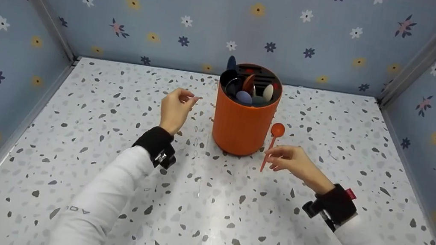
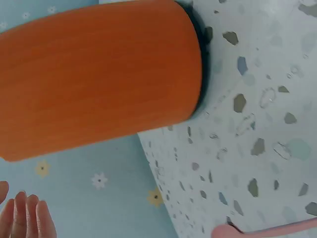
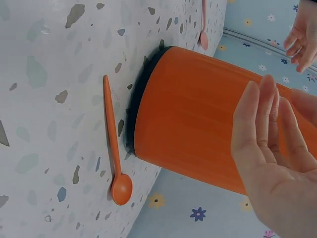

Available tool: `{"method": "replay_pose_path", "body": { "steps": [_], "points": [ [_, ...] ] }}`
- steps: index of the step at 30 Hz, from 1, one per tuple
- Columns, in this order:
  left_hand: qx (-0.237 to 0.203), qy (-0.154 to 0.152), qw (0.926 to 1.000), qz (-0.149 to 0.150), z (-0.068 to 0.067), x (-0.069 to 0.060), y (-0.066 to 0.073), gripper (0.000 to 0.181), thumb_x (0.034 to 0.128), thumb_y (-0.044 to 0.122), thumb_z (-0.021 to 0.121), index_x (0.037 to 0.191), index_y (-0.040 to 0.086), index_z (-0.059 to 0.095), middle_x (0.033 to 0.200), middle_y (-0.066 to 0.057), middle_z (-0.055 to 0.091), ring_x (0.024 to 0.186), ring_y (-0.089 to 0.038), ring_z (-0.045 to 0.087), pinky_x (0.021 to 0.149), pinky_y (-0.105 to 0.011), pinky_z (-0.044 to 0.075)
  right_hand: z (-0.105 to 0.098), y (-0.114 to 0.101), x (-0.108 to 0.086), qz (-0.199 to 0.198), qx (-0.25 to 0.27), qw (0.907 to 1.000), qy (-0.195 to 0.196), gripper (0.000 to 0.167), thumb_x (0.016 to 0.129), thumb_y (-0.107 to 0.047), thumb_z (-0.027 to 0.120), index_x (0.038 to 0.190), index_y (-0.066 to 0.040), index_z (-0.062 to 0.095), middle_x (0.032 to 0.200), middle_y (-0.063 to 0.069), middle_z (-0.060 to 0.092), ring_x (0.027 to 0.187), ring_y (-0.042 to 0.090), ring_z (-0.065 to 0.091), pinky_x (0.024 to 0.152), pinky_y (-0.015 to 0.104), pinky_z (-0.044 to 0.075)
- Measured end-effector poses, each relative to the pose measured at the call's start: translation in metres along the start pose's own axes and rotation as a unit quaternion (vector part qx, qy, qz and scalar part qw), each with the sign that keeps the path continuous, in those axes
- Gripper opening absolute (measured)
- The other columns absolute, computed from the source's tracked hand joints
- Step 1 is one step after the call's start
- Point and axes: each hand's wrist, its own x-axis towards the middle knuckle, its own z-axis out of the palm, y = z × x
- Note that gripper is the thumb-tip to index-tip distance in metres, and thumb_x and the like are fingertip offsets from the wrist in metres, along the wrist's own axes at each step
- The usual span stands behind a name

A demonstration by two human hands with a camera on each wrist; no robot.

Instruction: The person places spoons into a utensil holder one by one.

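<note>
An orange utensil holder (image 1: 242, 126) stands upright on the speckled table, with several utensils in it. To its right lies an orange spoon (image 3: 113, 139), flat on the table. My right hand (image 1: 290, 163) is above the spoon's handle in the head view; the right wrist view shows that hand apart from it, fingers extended and holding nothing. My left hand (image 1: 176, 110) hovers left of the holder, its fingers loosely bent in the head view and nothing in them. A pink spoon (image 2: 267, 231) lies on the table on the left hand's side; the hand mostly hides it in the head view.
Dark slots and a round opening divide the holder's top. A pale utensil head (image 1: 268, 92) and a blue-violet one (image 1: 244, 97) show there. Flower-patterned panels (image 1: 208, 13) border the table (image 1: 194, 222) at the back and both sides.
</note>
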Motion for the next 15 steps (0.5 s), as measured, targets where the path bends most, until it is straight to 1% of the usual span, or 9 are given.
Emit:
{"method": "replay_pose_path", "body": {
  "steps": [3, 6, 9, 11, 12, 15],
  "points": [
    [0.040, -0.019, 0.9983, -0.038, -0.004, 0.005, -0.019, 0.018, 0.0808, 0.013, 0.063, 0.091, -0.002, 0.063, 0.081, -0.015, 0.062, 0.069, -0.024, 0.059, 0.057, -0.023, 0.046, 0.000, 0.005, -0.001, -0.004, 0.008, 1.0000, -0.003, 0.031, 0.085, -0.014, 0.058, 0.111, 0.003, 0.057, 0.105, 0.025, 0.057, 0.079, 0.022, 0.060, 0.074, 0.032, 0.053],
    [0.084, -0.046, 0.9933, -0.066, -0.007, 0.007, -0.035, 0.020, 0.0813, 0.014, 0.062, 0.094, -0.002, 0.062, 0.084, -0.016, 0.061, 0.072, -0.027, 0.058, 0.063, -0.029, 0.045, 0.001, 0.011, -0.001, -0.006, 0.010, 0.9999, -0.008, 0.031, 0.086, -0.012, 0.057, 0.112, 0.006, 0.056, 0.104, 0.026, 0.057, 0.078, 0.020, 0.060, 0.074, 0.032, 0.053],
    [0.120, -0.071, 0.9868, -0.083, -0.008, 0.009, -0.048, 0.021, 0.0828, 0.015, 0.060, 0.095, -0.002, 0.061, 0.088, -0.017, 0.061, 0.077, -0.029, 0.058, 0.069, -0.035, 0.046, 0.002, 0.018, -0.002, -0.002, 0.004, 0.9999, -0.011, 0.033, 0.086, -0.012, 0.055, 0.113, 0.008, 0.053, 0.100, 0.024, 0.059, 0.078, 0.018, 0.060, 0.074, 0.032, 0.053],
    [0.138, -0.080, 0.9828, -0.092, -0.009, 0.011, -0.056, 0.020, 0.0835, 0.015, 0.059, 0.095, -0.002, 0.061, 0.090, -0.017, 0.062, 0.081, -0.029, 0.058, 0.071, -0.037, 0.046, 0.001, 0.023, -0.002, 0.004, 0.002, 0.9999, -0.010, 0.034, 0.087, -0.011, 0.055, 0.114, 0.010, 0.052, 0.098, 0.022, 0.060, 0.078, 0.018, 0.061, 0.074, 0.032, 0.053],
    [0.150, -0.081, 0.9810, -0.094, -0.010, 0.011, -0.061, 0.020, 0.0838, 0.014, 0.058, 0.094, -0.002, 0.061, 0.090, -0.018, 0.062, 0.083, -0.029, 0.058, 0.072, -0.038, 0.046, 0.001, 0.026, -0.002, 0.009, 0.003, 0.9999, -0.009, 0.034, 0.087, -0.011, 0.055, 0.113, 0.011, 0.052, 0.097, 0.021, 0.061, 0.078, 0.018, 0.061, 0.073, 0.032, 0.053],
    [0.178, -0.075, 0.9767, -0.094, -0.011, 0.013, -0.073, 0.017, 0.0841, 0.011, 0.056, 0.091, -0.004, 0.061, 0.090, -0.019, 0.063, 0.084, -0.031, 0.058, 0.073, -0.040, 0.047, 0.000, 0.035, -0.003, 0.006, 0.007, 0.9999, -0.011, 0.034, 0.087, -0.009, 0.053, 0.113, 0.013, 0.051, 0.093, 0.020, 0.061, 0.077, 0.019, 0.061, 0.073, 0.033, 0.053]
  ]
}}
